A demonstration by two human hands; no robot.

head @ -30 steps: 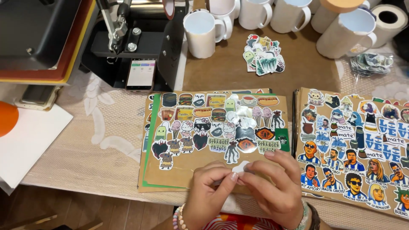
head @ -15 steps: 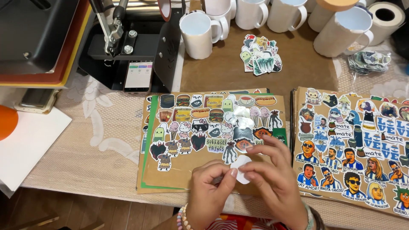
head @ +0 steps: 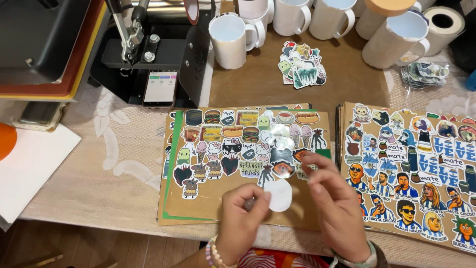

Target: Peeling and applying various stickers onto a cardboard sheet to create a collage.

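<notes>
Over sticker-covered boards, left hand (head: 243, 218) fingers pinch white sticker backing (head: 279, 195).

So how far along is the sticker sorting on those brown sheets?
Done: the right sheet is nearly covered with stickers, and the middle sheet has its upper rows filled. In hand: the left hand pinches a white oval backing piece, while the right hand hovers beside it. Left: the middle sheet's lower strip is bare, and a loose sticker pile waits near the white mugs.

A small white screen (head: 159, 87) with coloured bars fronts the black press (head: 148, 54), upper left.
</notes>
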